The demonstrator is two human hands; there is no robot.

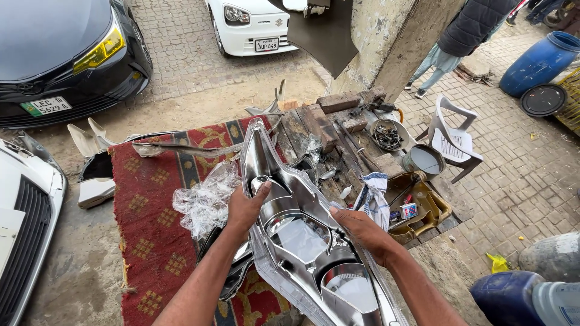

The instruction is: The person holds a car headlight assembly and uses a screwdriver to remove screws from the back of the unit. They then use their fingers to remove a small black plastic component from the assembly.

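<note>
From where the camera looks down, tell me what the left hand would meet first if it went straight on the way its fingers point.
The left hand grips the chrome headlight housing, fingers pointing up-right along it. It would probably slide up the housing's narrow tip; depth is unclear.

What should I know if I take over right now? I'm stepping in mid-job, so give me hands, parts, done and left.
Left hand grips the chrome headlight housing on its left edge; right hand holds its right edge. The housing is lifted, tilted over the red patterned rug. Crumpled clear plastic lies on the rug beside the left hand. Tools sit in the yellow tray to the right. The housing shows no outer lens; nothing yet set down.
</note>
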